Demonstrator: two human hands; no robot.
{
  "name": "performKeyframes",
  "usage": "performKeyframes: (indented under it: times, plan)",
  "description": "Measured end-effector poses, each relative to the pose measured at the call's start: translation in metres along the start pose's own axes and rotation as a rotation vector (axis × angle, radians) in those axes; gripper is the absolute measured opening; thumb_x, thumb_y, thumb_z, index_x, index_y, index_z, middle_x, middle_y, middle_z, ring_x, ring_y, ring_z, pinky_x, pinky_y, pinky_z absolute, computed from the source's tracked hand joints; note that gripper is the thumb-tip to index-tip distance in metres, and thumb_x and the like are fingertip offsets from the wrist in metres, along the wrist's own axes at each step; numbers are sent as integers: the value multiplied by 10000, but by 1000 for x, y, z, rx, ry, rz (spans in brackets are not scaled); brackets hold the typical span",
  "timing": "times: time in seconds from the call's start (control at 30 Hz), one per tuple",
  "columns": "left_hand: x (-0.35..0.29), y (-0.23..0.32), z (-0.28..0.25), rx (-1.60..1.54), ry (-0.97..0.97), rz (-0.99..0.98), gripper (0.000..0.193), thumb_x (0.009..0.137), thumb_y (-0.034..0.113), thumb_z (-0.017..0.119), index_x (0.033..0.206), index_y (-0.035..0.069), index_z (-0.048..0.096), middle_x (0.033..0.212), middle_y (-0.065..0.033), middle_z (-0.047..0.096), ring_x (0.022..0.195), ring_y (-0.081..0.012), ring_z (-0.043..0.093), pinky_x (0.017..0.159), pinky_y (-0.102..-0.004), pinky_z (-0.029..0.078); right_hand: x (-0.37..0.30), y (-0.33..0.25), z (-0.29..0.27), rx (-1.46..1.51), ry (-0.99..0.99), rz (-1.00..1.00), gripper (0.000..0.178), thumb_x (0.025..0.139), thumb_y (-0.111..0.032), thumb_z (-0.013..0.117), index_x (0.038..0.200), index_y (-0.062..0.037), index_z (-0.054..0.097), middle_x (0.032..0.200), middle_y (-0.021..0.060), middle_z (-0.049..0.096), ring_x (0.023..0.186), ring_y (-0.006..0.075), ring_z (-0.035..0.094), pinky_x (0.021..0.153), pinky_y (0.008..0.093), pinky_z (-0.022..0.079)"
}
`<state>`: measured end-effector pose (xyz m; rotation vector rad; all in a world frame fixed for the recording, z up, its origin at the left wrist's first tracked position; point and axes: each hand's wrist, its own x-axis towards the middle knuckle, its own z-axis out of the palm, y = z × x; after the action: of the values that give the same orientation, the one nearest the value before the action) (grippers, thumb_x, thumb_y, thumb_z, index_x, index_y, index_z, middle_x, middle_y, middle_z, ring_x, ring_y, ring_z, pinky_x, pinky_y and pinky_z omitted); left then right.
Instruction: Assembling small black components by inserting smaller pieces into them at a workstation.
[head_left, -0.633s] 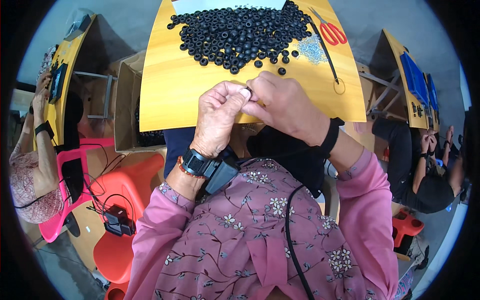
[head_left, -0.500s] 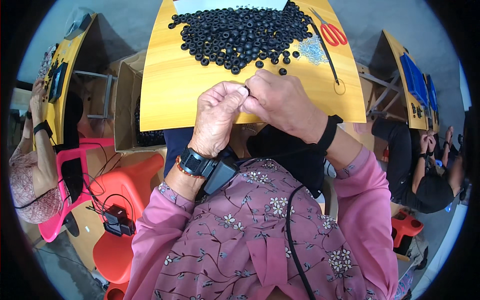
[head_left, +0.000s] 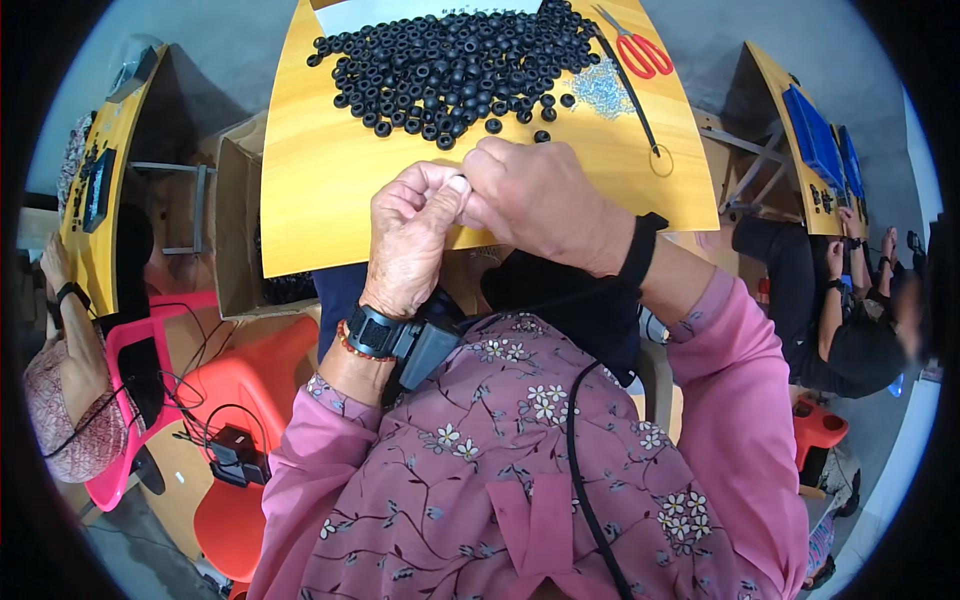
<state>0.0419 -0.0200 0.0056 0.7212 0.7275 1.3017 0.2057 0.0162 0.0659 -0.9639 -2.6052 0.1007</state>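
Over the near edge of the yellow table, my left hand (head_left: 412,222) and my right hand (head_left: 545,198) meet at the fingertips. Thumb and fingers of the left are pinched together. The right is curled closed against them, its back toward me. What they grip between them is too small and too covered to make out. Just beyond lies a wide heap of round black beads (head_left: 430,85) with holes, several of them loose along its near side. A small pile of clear bluish bits (head_left: 604,90) sits right of the heap.
Red-handled scissors (head_left: 640,52) and a thin black rod (head_left: 628,92) with a wire loop lie at the table's right. A white box (head_left: 400,12) stands behind the beads. A cardboard box (head_left: 238,225) is left of the table, near an orange chair (head_left: 245,385). Other people sit at both sides.
The view has shifted slightly, so table and hands appear further left. My hands stay joined at the fingertips. A dark sliver that showed between them is now covered.
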Motion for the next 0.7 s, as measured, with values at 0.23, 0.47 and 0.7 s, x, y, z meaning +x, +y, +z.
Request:
performKeyframes:
  times: [0.23,0.47,0.7]
  plan:
    - [-2,12,4,5,-76,-82,106,959,81,655,1006,-14,659,863,-53,699,761,-105,645,732,-239,523,-14,10,-6,185,-3,7,267,825,-251,735,912,-71,557,828,91,596,747,304,649,612,428,505]
    - [-4,4,4,140,-25,21,54,958,33,617,973,-12,643,868,-56,691,769,-109,644,752,-247,519,-11,5,0,154,15,13,246,826,-215,736,904,-65,557,847,88,587,744,301,654,598,413,515]
    - [-3,2,6,52,4,68,46,950,8,587,978,-6,621,905,-58,688,800,-101,633,769,-245,515,-7,-5,1,162,80,46,246,828,-208,733,951,-58,583,840,98,619,768,305,666,615,415,524]
